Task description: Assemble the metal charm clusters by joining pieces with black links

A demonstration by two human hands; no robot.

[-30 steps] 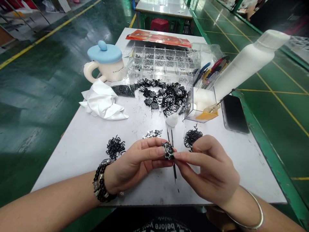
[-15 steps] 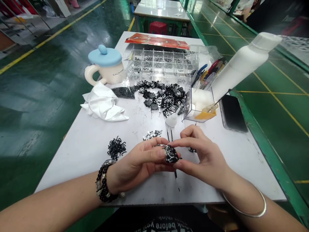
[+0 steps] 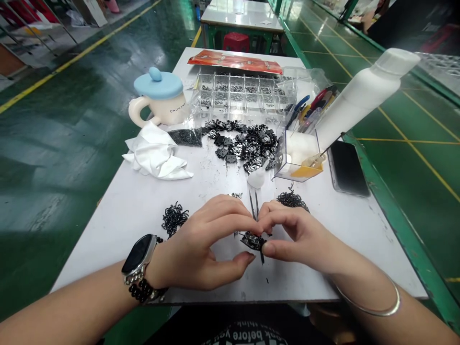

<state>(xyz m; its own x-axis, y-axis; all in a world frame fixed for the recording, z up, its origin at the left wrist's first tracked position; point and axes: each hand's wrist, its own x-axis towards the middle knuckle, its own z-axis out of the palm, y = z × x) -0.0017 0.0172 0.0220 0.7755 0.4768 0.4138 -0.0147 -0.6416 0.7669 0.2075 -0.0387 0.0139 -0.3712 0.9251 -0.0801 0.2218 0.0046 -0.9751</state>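
Observation:
My left hand [image 3: 204, 244] and my right hand [image 3: 298, 235] meet over the near middle of the white table [image 3: 118, 211]. Both pinch one small black metal part [image 3: 253, 240] between thumb and fingertips, held just above the tabletop. A smartwatch and a bead bracelet sit on my left wrist, a silver bangle on my right. Small piles of black hooks [image 3: 173, 218] lie to the left and right [image 3: 292, 200] of my hands. Tweezers [image 3: 256, 207] lie just behind the fingers.
A heap of black hinge-like pieces [image 3: 247, 143] lies mid-table. Behind it stand a clear compartment box [image 3: 237, 93], a mug with a blue lid [image 3: 160, 98], a white cloth [image 3: 154, 153], a clear tool holder [image 3: 300, 155] with a white bottle [image 3: 359, 96], and a phone [image 3: 347, 167].
Both hands turned over and dropped lower toward the table, still pinching the black part. My left wrist rotated so the watch face now shows.

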